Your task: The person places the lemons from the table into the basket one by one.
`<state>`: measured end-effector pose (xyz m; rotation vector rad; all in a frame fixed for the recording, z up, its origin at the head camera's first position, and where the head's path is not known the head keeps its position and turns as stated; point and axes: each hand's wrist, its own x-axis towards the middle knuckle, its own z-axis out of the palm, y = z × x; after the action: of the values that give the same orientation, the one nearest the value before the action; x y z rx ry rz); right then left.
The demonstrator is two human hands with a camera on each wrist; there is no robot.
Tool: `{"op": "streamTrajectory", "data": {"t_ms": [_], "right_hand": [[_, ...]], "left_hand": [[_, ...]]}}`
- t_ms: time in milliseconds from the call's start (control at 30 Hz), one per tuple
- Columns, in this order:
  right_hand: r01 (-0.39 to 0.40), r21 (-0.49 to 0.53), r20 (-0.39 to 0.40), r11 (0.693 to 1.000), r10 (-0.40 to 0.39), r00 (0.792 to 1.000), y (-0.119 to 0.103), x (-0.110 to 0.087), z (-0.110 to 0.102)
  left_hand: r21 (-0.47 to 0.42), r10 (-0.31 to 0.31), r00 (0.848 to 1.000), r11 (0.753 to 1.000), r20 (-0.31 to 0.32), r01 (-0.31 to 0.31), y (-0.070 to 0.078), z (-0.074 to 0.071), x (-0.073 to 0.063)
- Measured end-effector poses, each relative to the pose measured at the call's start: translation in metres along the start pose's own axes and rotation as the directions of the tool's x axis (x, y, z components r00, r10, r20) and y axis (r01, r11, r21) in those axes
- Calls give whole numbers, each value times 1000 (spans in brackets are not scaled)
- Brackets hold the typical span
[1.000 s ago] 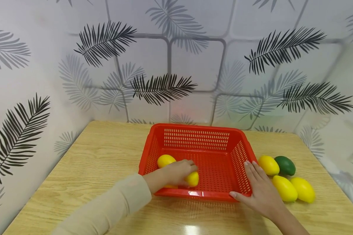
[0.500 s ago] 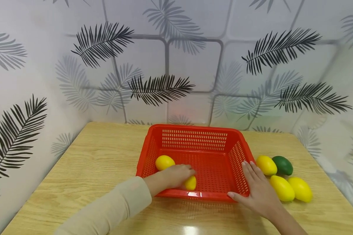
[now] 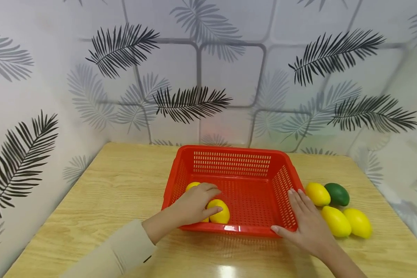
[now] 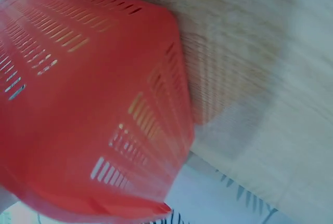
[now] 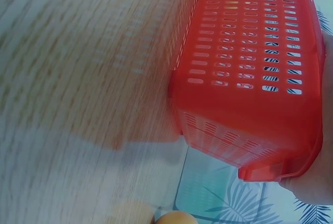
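In the head view, my left hand [image 3: 196, 202] is inside the front left part of a red plastic basket [image 3: 233, 151], fingers spread and relaxed. Its thumb overlaps a yellow mango [image 3: 221, 217] lying near the front wall. Behind the hand, another yellow mango [image 3: 192, 185] is partly hidden. A bit of yellow also shows beneath the palm. My right hand [image 3: 309, 227] rests on the basket's front right corner, fingers straight over the right rim and thumb on the front rim. Both wrist views show mostly the basket's outer slotted walls.
To the right of the basket, several yellow mangoes [image 3: 336, 222] and one dark green mango [image 3: 337, 194] lie on the wooden table [image 3: 125, 173]. A wall [image 3: 229, 77] with a leaf pattern stands behind the table's far edge.
My left hand has let go of the front yellow mango and shifted left, its fingers opening and uncovering that mango. The right hand stays on the basket's corner.
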<state>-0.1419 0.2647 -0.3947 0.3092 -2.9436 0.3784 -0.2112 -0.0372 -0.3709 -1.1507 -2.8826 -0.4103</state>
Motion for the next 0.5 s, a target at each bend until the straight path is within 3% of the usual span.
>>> {"op": "streamTrajectory", "data": {"t_ms": [100, 267, 367, 500], "right_hand": [[2, 1, -11, 1000, -2, 1000, 1, 0, 0], [0, 0, -13, 1000, 0, 1000, 0, 0, 0], [-3, -3, -9, 1000, 3, 1000, -1, 0, 0], [-4, 0, -8, 1000, 4, 1000, -1, -1, 1]], "left_hand": [[-42, -58, 993, 998, -107, 54, -3, -3, -9], [-101, -158, 960, 985, -231, 138, -6, -5, -23], [-104, -192, 952, 980, -239, 172, -7, -5, -31], [-89, -208, 955, 977, -214, 193, -10, -2, -38]]}}
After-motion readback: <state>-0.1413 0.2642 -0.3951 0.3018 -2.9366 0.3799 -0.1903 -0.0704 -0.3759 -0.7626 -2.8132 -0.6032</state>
